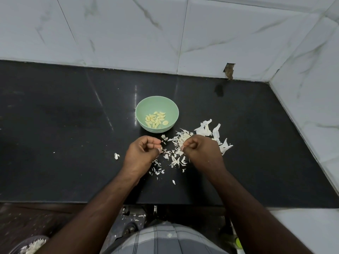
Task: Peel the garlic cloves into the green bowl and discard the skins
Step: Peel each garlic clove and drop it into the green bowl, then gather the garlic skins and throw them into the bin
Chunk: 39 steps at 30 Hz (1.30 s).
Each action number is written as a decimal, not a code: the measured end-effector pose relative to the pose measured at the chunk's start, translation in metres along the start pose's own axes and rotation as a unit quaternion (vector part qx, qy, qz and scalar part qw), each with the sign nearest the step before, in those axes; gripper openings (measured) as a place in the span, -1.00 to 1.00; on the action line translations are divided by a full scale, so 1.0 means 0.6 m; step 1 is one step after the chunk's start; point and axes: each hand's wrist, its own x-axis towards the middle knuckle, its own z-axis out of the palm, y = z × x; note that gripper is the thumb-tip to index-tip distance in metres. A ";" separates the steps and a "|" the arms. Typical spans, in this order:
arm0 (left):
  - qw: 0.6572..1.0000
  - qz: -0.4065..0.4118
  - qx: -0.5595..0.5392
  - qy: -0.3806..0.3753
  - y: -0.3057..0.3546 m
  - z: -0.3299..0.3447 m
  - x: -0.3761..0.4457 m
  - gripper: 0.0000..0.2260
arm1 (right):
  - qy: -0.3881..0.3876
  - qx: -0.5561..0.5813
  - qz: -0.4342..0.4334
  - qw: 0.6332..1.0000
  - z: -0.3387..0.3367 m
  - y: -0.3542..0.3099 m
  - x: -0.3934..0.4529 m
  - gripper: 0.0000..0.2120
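The left hand [142,153] is held just above the bench [64,134] with its fingers curled in toward the thumb; whether anything is pinched there cannot be told, as the fingertips hide whatever may lie between them. The right hand [200,150] is curled in the same manner, thumb against forefinger, and its tips are set among the garlic skins [178,151], a shred of which seems to be pinched, though this is not plainly shown. The two hands are set apart, with scattered skins lying on the bench between and below them.

The skins are spread in a loose heap from between the hands out to the right, where larger white pieces [211,130] lie beyond the right hand. One stray scrap [116,156] lies to the left of the left hand, and a few more are seen nearer the bench edge.

Just beyond the hands, the green bowl [157,107] stands upright on the dark bench, close to the skins. Peeled garlic cloves [156,120] are gathered in its bottom.

Behind the bench a white marbled tile wall [165,33] is seen. At the lower left corner a container [33,245] holding white scraps is partly in view.
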 end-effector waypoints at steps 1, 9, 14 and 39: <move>1.000 0.011 0.008 0.008 0.003 0.000 0.000 -0.80 | 0.002 -0.005 -0.003 1.000 0.001 0.002 0.000 -0.91; 0.981 0.136 0.133 0.036 0.064 0.002 0.059 -0.68 | -0.036 0.010 -0.030 0.999 0.019 0.016 0.007 -0.84; 0.956 0.161 0.243 0.042 0.087 0.017 0.096 -0.84 | -0.013 -0.014 -0.043 0.999 0.015 0.028 0.003 -0.76; 0.888 0.143 0.435 0.037 -0.081 0.021 0.030 -0.47 | 0.084 -0.028 -0.068 0.994 0.000 0.102 0.073 -0.49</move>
